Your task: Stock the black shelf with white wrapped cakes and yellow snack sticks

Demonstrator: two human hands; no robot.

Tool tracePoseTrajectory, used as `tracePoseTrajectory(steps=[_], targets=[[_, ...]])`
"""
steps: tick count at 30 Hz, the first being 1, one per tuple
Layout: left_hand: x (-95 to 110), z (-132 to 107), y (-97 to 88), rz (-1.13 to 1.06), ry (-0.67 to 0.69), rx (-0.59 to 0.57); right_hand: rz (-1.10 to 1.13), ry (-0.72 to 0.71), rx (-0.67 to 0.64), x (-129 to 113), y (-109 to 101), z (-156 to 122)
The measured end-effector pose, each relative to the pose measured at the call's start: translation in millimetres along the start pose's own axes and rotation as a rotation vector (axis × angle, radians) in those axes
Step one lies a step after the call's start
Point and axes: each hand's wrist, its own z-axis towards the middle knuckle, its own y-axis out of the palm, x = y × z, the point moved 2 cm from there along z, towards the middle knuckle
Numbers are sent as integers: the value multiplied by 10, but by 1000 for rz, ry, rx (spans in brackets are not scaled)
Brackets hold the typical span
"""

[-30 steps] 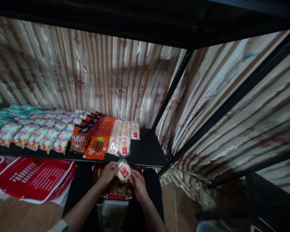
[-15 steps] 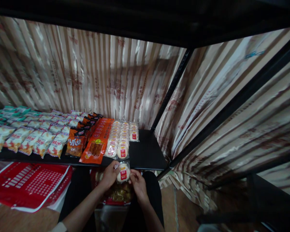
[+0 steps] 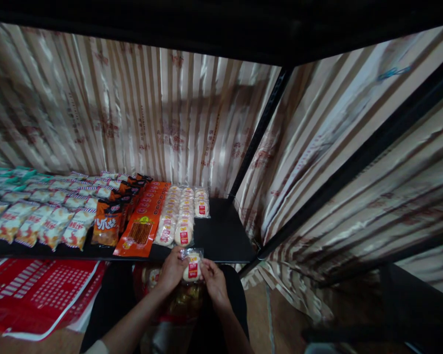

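Observation:
Between my two hands is a clear packet of round white crackers (image 3: 192,268) with a red label, held just in front of the shelf's front edge. My left hand (image 3: 173,270) pinches its left side, and my right hand (image 3: 214,279) grips its right edge. Beyond it, on the black shelf (image 3: 223,238), lie rows of matching cracker packets (image 3: 184,228); the rightmost row (image 3: 202,202) is short and sits at the back. An orange snack bag (image 3: 142,223) lies left of these rows.
Farther left on the shelf are orange-and-black bags (image 3: 107,223) and many white snack bags (image 3: 76,228). A red basket (image 3: 47,290) stands below on the left. A black post (image 3: 260,132) rises at the shelf's back right, before a striped curtain (image 3: 192,113).
The held cracker packet has shifted slightly right and stays in both hands. The view has tilted a little, so the shelf goods appear lower and farther left.

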Motion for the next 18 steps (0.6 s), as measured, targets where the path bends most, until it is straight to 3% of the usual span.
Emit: tracePoseTrajectory(steps=[18], targets=[[173, 95, 190, 1, -9, 41, 24, 0, 115, -53, -175, 270]])
